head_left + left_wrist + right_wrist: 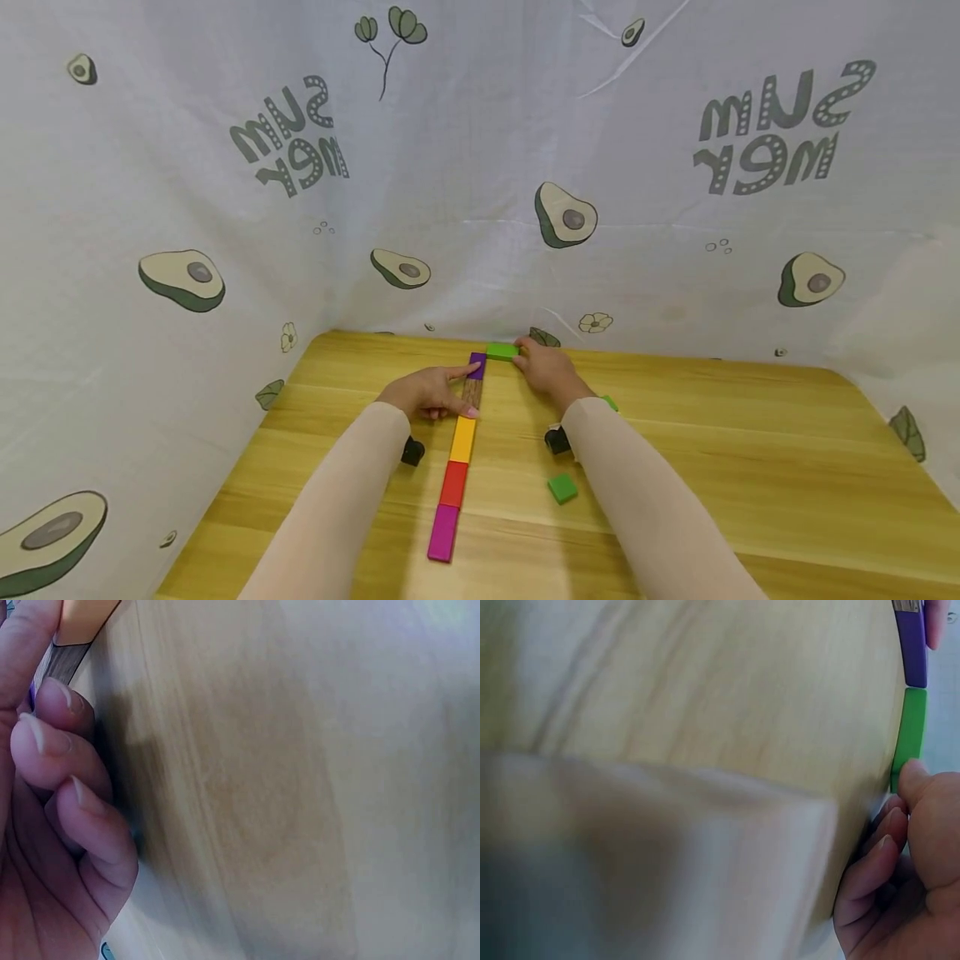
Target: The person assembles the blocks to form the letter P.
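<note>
Two hands work at the far end of a row of coloured blocks on a wooden table (675, 433), seen from the head camera. The left hand (431, 392) rests beside the row, index finger stretched onto the purple block (477, 365), other fingers curled. The right hand (547, 368) pinches a green block (502, 352) lying crosswise at the row's far end. Below run brown (472, 392), yellow (463, 439), red (453, 483) and magenta (443, 533) blocks; a loose green cube (562, 488) lies apart.

Left wrist view: curled fingers (56, 750) sit against the brown block (60, 664).

Right wrist view: thumb and fingers (911, 784) grip the green block (910, 727), which touches the purple block (911, 645).
</note>
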`<action>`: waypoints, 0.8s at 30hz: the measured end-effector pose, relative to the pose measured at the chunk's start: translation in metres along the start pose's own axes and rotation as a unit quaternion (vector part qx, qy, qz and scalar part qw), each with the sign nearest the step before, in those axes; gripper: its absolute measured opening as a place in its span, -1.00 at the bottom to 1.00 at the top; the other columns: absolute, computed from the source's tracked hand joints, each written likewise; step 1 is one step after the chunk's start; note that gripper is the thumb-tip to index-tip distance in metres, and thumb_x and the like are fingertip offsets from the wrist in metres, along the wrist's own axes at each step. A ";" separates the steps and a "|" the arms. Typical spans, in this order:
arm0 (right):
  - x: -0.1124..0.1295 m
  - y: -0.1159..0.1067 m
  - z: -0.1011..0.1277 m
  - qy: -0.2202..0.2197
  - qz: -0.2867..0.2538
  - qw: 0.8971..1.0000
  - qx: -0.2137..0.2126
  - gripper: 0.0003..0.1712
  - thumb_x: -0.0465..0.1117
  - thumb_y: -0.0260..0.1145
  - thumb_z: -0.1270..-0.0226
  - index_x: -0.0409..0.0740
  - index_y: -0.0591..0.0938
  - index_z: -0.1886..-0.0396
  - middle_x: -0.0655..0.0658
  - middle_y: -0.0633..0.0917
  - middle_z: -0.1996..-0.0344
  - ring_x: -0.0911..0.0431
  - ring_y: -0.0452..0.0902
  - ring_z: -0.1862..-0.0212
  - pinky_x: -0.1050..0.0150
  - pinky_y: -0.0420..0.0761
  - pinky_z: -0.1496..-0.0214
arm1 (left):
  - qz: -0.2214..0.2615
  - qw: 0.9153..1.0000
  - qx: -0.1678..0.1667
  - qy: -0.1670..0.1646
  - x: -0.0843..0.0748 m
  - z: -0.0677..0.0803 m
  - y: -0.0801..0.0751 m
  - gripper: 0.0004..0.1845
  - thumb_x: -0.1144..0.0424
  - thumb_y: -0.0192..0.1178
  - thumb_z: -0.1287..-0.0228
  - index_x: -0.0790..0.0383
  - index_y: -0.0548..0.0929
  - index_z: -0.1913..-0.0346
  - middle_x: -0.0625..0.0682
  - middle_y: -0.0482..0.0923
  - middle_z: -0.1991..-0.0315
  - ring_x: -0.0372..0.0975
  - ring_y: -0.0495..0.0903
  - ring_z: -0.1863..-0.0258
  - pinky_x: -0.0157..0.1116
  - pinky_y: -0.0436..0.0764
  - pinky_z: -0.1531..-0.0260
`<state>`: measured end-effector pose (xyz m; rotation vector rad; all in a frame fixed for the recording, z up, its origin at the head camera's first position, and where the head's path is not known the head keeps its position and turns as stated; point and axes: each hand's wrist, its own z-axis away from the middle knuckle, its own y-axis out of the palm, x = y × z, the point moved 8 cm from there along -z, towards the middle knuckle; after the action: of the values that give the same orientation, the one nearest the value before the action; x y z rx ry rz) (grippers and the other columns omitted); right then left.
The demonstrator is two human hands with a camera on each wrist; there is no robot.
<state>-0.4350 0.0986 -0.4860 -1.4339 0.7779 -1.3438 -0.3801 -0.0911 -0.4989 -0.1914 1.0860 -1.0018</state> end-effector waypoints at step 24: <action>0.000 0.000 0.000 0.011 0.005 1.000 0.011 -0.50 0.14 -0.10 -0.45 0.19 0.25 -0.33 -0.17 0.46 -0.18 -0.22 0.28 -0.22 -0.13 0.25 -0.19 | -0.004 1.000 0.004 0.000 0.002 -0.003 0.000 0.02 -0.14 0.47 0.26 -0.55 0.11 -0.33 0.00 0.38 0.71 -0.25 0.26 0.78 -0.37 0.34 0.76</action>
<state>-0.4349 0.0990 -0.4862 -1.3985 0.7814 -1.3583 -0.3822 -0.0914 -0.5018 -0.1892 1.0810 -1.0126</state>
